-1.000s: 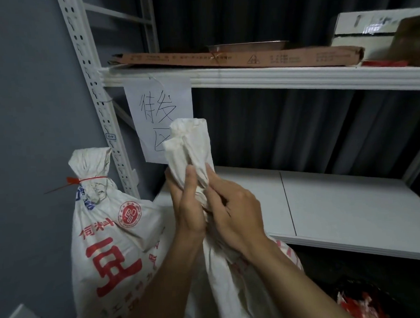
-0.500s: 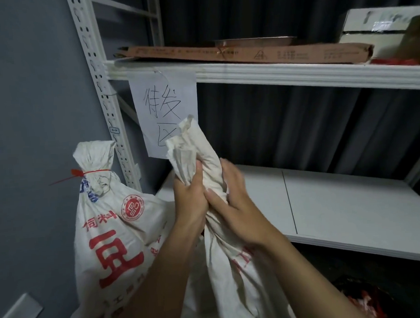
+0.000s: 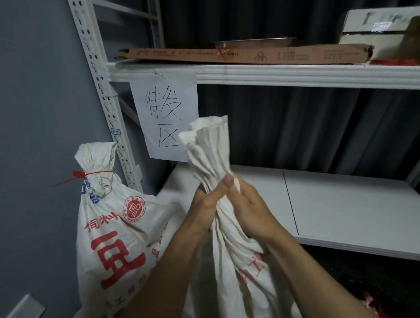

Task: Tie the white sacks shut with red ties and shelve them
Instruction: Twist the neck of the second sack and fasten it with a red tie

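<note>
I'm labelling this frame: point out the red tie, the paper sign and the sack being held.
red tie (image 3: pixel 79 173), head view: its thick tab.
paper sign (image 3: pixel 165 107), head view: its written middle.
held sack (image 3: pixel 210 144), head view: its bunched top.

untied sack (image 3: pixel 210 156): base runs off the bottom edge; the forearms cover part of its body, so the red print shows only in fragments.
left hand (image 3: pixel 206 204): fingers hidden behind the gathered neck it grips.
right hand (image 3: pixel 254 206): fingertips out of sight round the neck's far side.
tied sack (image 3: pixel 111 239): base cut off below; right flank behind the left forearm.
paper sign (image 3: pixel 165 107): lower right corner behind the untied sack's mouth.
flat cardboard box (image 3: pixel 296 56): print too small to read.
metal tray (image 3: pixel 256 41): only the rim shows.
white box (image 3: pixel 372 26): markings blurred.
red and dark heap (image 3: pixel 372 301): dim, blurred, unidentifiable.
</note>
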